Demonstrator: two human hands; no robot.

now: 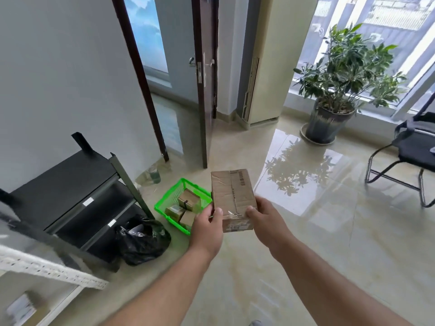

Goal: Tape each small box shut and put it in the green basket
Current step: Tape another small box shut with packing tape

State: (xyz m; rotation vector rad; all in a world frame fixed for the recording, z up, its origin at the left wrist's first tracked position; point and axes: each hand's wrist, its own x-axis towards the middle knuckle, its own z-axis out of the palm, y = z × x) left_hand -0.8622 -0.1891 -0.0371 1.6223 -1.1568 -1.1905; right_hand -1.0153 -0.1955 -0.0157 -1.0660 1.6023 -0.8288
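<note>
I hold a small cardboard box (231,196) out in front of me, above the floor. Clear tape runs along its top seam and a barcode label shows at its far end. My left hand (208,225) grips its near left corner with the thumb on top. My right hand (266,220) grips the near right corner the same way. The green basket (168,200) stands on the floor just left of the box. Three small cardboard boxes (188,201) lie inside it.
A black shelf unit (77,196) stands at the left wall, with a black plastic bag (141,238) at its foot. An open door (204,90), a potted plant (334,95) and a black chair (412,147) lie further off. Glossy tiled floor stretches to the right.
</note>
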